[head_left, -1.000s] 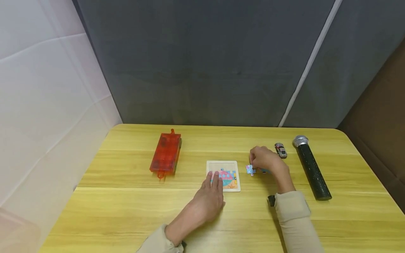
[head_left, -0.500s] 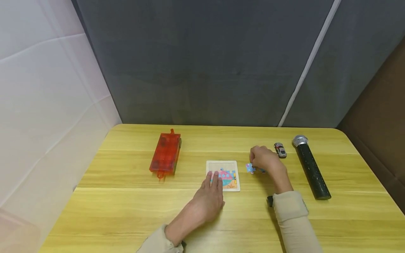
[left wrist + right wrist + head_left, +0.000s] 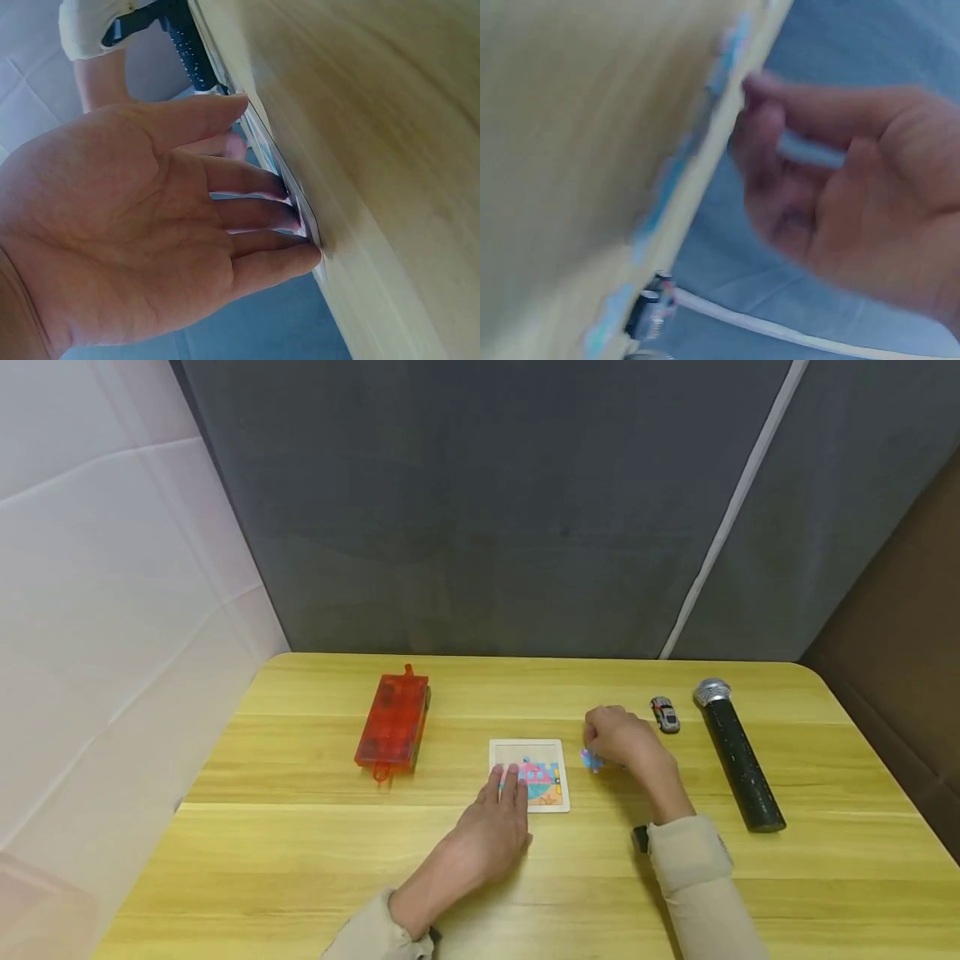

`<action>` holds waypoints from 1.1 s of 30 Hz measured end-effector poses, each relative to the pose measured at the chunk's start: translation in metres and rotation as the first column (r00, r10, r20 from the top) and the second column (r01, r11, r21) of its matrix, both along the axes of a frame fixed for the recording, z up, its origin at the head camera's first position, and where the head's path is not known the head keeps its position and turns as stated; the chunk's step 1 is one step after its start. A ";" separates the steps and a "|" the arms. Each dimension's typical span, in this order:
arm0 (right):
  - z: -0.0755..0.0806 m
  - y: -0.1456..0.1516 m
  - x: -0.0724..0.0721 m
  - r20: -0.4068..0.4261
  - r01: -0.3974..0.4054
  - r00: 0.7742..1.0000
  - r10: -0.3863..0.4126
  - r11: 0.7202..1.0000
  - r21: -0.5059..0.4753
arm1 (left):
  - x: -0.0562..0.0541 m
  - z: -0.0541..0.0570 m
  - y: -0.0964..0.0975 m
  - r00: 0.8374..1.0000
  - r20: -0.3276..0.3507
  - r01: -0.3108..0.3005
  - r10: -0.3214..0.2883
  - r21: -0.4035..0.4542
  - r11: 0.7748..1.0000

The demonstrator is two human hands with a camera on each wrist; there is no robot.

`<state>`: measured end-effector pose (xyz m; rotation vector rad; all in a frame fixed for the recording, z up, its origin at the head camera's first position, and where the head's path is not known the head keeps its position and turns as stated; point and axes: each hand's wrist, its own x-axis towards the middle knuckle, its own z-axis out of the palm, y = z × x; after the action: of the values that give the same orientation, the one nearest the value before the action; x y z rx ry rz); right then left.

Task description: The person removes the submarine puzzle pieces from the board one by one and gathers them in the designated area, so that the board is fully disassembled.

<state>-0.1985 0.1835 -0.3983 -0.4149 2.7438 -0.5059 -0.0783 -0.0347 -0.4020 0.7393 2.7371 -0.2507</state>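
Note:
My left hand (image 3: 491, 835) rests its straight fingertips on the lower left of a small square jigsaw puzzle in a pale tray (image 3: 528, 743). A pink and teal picture shows in the tray's lower part, and its upper part is bare wood. In the left wrist view the fingers (image 3: 259, 214) press at the tray's edge. My right hand (image 3: 618, 735) is right of the tray, fingers curled down over a blue and pink puzzle piece (image 3: 592, 761). The right wrist view is blurred: thumb and forefinger are close together beside blue pieces (image 3: 664, 195), and I cannot tell whether they pinch one.
A red see-through box (image 3: 393, 722) lies to the left on the wooden table (image 3: 285, 843). Past the right hand stands a toy car (image 3: 664, 715), with a black microphone (image 3: 738, 760) lying beside it. A dark panel (image 3: 480, 527) rises behind the table.
My right hand has moved slightly left, and its fingertips now cover more of the leftmost loose piece. The left hand and the puzzle tray have stayed in place.

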 end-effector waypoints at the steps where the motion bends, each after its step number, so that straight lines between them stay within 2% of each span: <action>1: 0.006 -0.005 0.005 0.007 -0.053 0.999 0.054 0.998 -0.037 | 0.000 0.000 0.000 1.000 -0.002 0.003 -0.003 0.002 1.000; 3: 0.005 -0.010 0.012 -0.017 -0.174 0.985 0.173 0.980 -0.093 | 0.001 0.000 0.001 1.000 -0.004 0.003 -0.003 0.010 1.000; 5: 0.003 -0.016 0.019 -0.039 -0.233 0.972 0.230 0.967 -0.102 | 0.001 0.001 0.001 1.000 -0.015 0.005 -0.005 0.006 1.000; 10: 0.000 -0.029 0.029 -0.053 -0.183 0.982 0.183 0.983 0.009 | 0.000 0.004 0.003 1.000 -0.009 -0.016 0.016 0.011 1.000; 15: 0.000 -0.035 0.030 -0.046 -0.158 0.986 0.159 0.987 0.025 | -0.001 0.005 0.004 0.998 0.025 -0.054 0.053 0.047 0.997; 25: -0.002 -0.038 0.030 -0.043 -0.141 0.989 0.141 0.990 0.006 | -0.003 0.003 0.002 0.995 0.092 0.022 -0.029 0.074 0.997; 28: -0.003 -0.039 0.030 -0.065 -0.155 0.986 0.155 0.988 0.002 | -0.008 -0.008 -0.001 0.994 0.099 0.042 -0.050 0.077 0.996; 33: -0.006 -0.034 0.030 -0.121 -0.195 0.975 0.189 0.980 -0.048 | -0.021 -0.049 -0.004 0.988 0.142 0.036 -0.057 0.144 0.989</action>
<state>-0.1682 0.1491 -0.4041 -0.7385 2.7642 -0.5293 -0.0994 -0.0389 -0.4513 0.8250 2.6211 -0.0112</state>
